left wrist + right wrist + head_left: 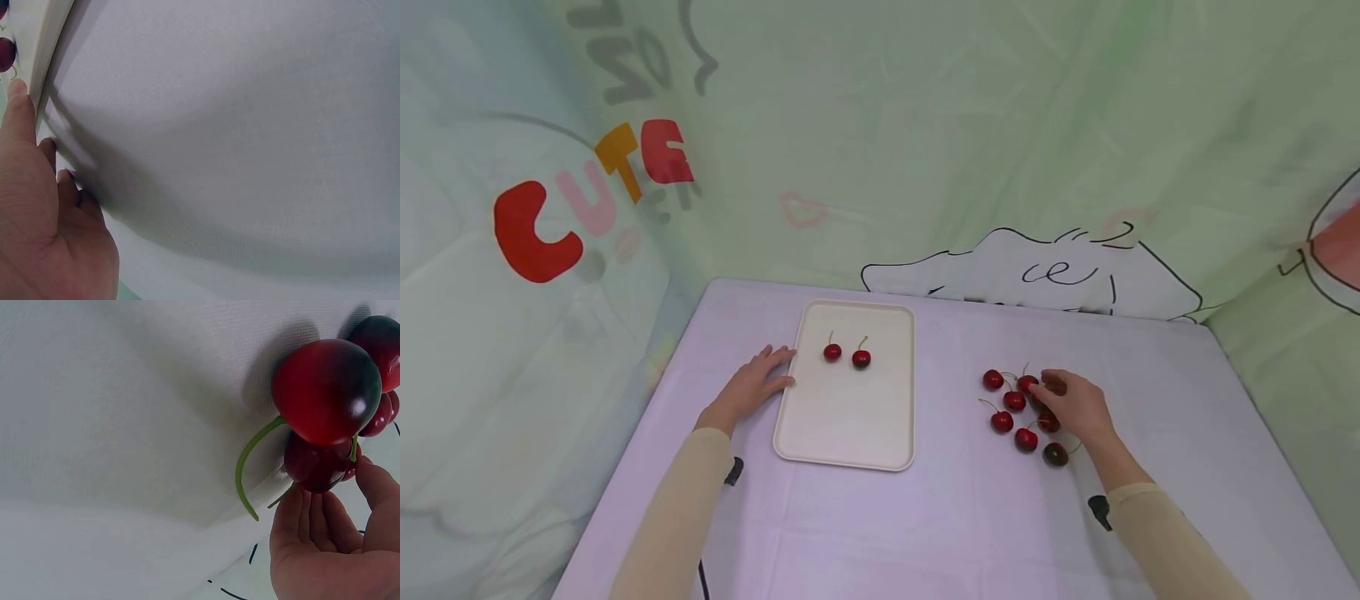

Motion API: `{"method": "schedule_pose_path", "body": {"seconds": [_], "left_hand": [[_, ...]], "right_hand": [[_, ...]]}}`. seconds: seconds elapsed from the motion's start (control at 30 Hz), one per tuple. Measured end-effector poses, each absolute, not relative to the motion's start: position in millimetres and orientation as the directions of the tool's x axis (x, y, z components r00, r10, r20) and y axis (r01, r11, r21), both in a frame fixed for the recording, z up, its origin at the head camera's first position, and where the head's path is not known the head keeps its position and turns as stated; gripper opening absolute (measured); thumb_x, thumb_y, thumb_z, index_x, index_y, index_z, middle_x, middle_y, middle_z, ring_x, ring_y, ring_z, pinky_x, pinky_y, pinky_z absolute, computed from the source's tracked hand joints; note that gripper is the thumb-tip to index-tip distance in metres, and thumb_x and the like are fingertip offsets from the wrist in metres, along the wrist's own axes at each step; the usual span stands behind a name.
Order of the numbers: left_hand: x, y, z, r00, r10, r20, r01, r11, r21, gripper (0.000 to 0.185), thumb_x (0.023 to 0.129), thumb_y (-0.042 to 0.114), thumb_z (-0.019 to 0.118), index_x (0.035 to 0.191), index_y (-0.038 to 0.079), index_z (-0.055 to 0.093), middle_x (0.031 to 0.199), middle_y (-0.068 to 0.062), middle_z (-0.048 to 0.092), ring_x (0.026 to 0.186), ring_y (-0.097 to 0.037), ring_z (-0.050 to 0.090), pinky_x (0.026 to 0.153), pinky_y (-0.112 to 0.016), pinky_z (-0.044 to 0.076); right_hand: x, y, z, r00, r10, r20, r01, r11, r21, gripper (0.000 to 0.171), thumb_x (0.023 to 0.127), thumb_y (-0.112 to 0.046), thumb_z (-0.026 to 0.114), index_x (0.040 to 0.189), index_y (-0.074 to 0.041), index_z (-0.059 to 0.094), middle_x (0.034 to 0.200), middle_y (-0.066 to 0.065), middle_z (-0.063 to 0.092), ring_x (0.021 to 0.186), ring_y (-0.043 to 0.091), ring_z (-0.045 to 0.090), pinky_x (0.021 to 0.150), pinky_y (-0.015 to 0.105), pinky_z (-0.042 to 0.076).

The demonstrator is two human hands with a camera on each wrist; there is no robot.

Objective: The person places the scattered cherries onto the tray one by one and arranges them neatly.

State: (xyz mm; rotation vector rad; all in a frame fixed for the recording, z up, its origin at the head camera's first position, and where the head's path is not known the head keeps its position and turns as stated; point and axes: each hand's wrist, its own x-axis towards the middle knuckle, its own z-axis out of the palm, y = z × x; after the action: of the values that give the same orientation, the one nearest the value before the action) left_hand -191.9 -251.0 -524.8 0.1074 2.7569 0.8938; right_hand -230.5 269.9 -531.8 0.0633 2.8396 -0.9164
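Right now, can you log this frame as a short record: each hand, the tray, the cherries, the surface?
left hand: left hand lies flat on the table, fingers straight, touching the left rim of the tray
right hand: right hand is on the loose cherries, fingers curled on one; a firm grip cannot be confirmed
tray: cream tray, flat on the table
cherries on tray: two cherries, stems up
loose cherries: cluster right of the tray, about seven visible
surface: pale lilac tablecloth
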Motion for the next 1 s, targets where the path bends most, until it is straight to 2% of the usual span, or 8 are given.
{"method": "schedule_pose_path", "body": {"seconds": [0.17,0.63,1.0], "left_hand": [[-193,-251,-526,-0.969,0.149,-0.197,0.005,0.809,0.588,0.058,0.098,0.032,0.059,0.150,0.014,0.039,0.158,-0.014,0.029,0.145,-0.044,0.015,0.114,-0.063,0.016],[-193,-251,-529,-0.970,0.139,-0.199,-0.005,0.809,0.588,0.058,0.098,0.033,0.060,0.150,0.015,0.040,0.158,-0.012,0.029,0.146,-0.042,0.015,0.115,-0.063,0.016],[-193,-250,-524,-0.970,0.141,-0.199,-0.002,0.811,0.585,0.059,0.098,0.032,0.060,0.150,0.013,0.040,0.158,-0.014,0.030,0.146,-0.043,0.016,0.114,-0.062,0.016]], "right_hand": [[-227,261,-522,-0.983,-0.028,-0.180,0.082,0.816,-0.572,0.053,0.097,-0.030,0.062,0.137,0.003,0.049,0.129,0.029,0.054,0.117,0.044,0.050,0.093,0.053,0.051],[-231,258,-526,-0.984,-0.059,-0.171,0.046,0.831,-0.554,0.051,0.096,-0.026,0.063,0.137,0.001,0.049,0.126,0.028,0.055,0.114,0.043,0.050,0.093,0.055,0.051],[-236,247,-518,-0.997,0.011,-0.073,0.052,0.800,-0.597,0.050,0.097,-0.023,0.063,0.139,0.000,0.049,0.125,0.025,0.057,0.112,0.040,0.054,0.093,0.054,0.051]]}}
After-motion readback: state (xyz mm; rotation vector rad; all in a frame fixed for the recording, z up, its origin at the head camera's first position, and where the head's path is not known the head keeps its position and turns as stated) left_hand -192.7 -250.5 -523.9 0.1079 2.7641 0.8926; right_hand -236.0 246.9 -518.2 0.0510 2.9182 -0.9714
